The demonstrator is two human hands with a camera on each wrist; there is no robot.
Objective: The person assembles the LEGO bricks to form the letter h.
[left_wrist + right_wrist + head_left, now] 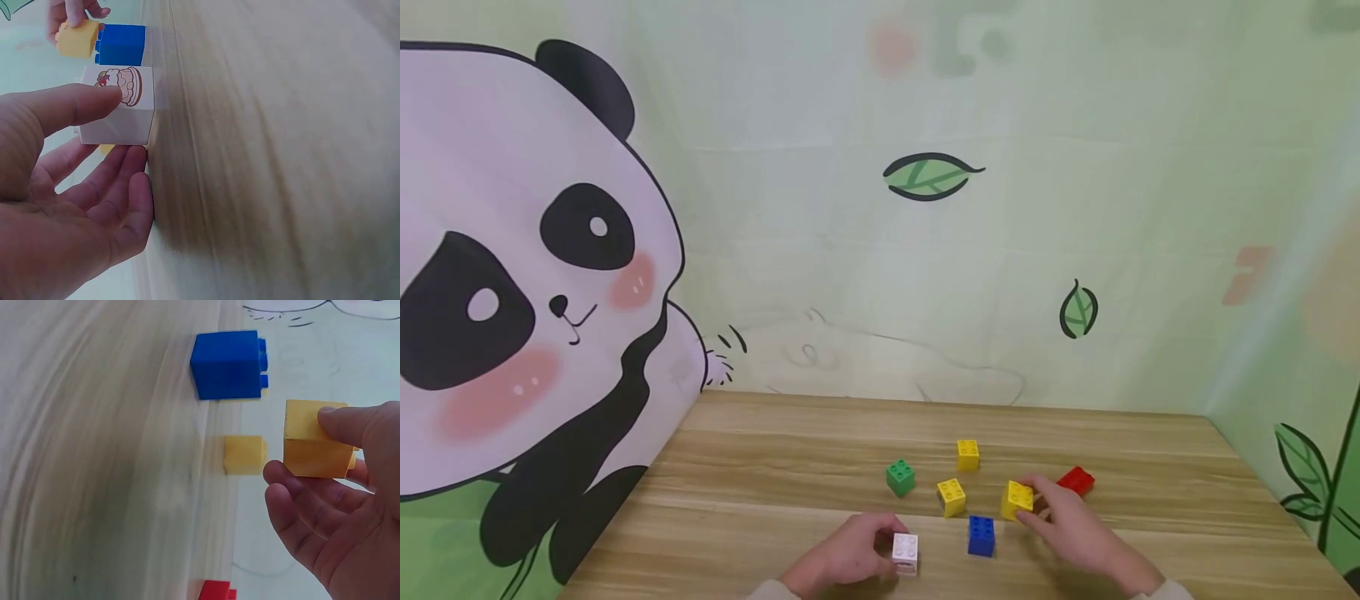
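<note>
Between thumb and fingers, my left hand (855,550) grips a white toy brick (906,550) at the front of the table. A cake picture shows on the brick's side in the left wrist view, and its base rests on or just over the wood. My right hand (1070,527) pinches a yellow toy brick (315,440), thumb on one face and fingers on the opposite one. That brick is held above the tabletop in the right wrist view. A blue brick (981,536) stands between the two hands, touching neither.
Behind the hands, two more yellow bricks (951,497) and a green brick (900,477) stand on the wooden table (760,475). A red brick (1077,481) lies just beyond the right hand. A panda-printed cloth (820,250) hangs along the back edge.
</note>
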